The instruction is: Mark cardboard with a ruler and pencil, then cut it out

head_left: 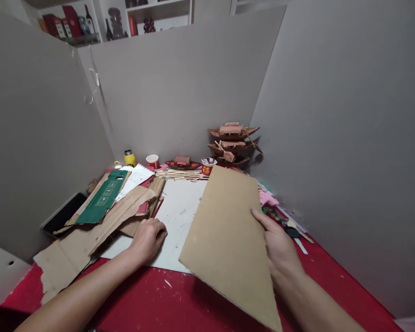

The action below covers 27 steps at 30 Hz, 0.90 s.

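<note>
My right hand [281, 246] grips the right edge of a plain brown cardboard sheet [224, 230], thumb on its face. The sheet is held tilted over the red table and the right part of a white board [178, 203]. My left hand [149, 240] rests on the board with its fingers curled in. Whatever may be inside those fingers is hidden. Close beside it, to the left, lies a pile of torn cardboard [76, 244], with a green printed piece [105, 196] on it.
Stacked model boats [233, 131] stand at the back right; another small boat [182, 162] sits left of them. Around are a red paper cup [207, 169], thin wooden sticks [178, 174], a yellow bottle [129, 158] and scissors [292, 230]. Grey panels [180, 92] enclose the table.
</note>
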Each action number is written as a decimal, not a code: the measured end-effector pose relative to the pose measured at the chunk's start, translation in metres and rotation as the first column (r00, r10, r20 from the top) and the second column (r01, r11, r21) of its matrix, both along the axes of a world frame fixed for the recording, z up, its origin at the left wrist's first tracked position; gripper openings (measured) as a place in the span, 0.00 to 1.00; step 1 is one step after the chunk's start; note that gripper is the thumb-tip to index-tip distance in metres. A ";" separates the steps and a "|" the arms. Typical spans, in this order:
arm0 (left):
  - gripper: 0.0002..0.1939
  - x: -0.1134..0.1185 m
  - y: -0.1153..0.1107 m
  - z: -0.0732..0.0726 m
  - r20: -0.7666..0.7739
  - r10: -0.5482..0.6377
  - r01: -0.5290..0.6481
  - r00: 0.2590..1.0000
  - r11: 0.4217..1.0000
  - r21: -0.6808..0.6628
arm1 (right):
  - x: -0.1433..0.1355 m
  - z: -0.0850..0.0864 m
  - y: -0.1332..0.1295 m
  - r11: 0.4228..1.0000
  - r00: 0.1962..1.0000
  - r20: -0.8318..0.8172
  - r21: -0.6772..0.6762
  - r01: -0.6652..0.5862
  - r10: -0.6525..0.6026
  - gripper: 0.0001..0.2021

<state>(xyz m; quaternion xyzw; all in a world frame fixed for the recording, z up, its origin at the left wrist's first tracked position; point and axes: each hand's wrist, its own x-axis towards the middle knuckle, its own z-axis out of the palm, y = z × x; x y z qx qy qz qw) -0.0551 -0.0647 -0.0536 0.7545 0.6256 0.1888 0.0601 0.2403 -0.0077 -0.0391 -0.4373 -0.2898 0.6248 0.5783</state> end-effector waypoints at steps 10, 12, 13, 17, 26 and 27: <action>0.12 0.007 0.001 -0.006 -0.245 0.049 -0.049 0.968 0.999 0.005 | 0.000 0.001 -0.002 0.999 0.999 -0.002 -0.012 0.035 -0.035 0.19; 0.12 0.009 0.000 -0.007 -0.277 0.077 -0.079 0.958 0.997 0.003 | 0.000 0.002 -0.002 0.999 0.999 0.000 -0.009 0.041 -0.041 0.19; 0.12 0.009 -0.001 -0.008 -0.291 0.087 -0.091 0.953 0.996 0.001 | 0.000 0.002 -0.003 0.999 0.999 0.005 -0.002 0.035 -0.035 0.19; 0.11 0.012 -0.002 -0.006 -0.339 0.095 -0.108 0.936 0.994 -0.019 | -0.001 0.004 -0.004 0.999 1.000 0.016 0.034 0.008 -0.008 0.19; 0.13 0.022 0.000 -0.007 -0.380 0.177 -0.202 0.908 0.979 -0.028 | -0.005 0.013 -0.011 0.996 0.994 -0.071 -0.037 0.076 -0.078 0.17; 0.13 0.020 0.000 -0.008 -0.373 0.190 -0.213 0.908 0.977 -0.021 | -0.005 0.014 -0.011 0.997 0.995 -0.070 -0.038 0.073 -0.075 0.16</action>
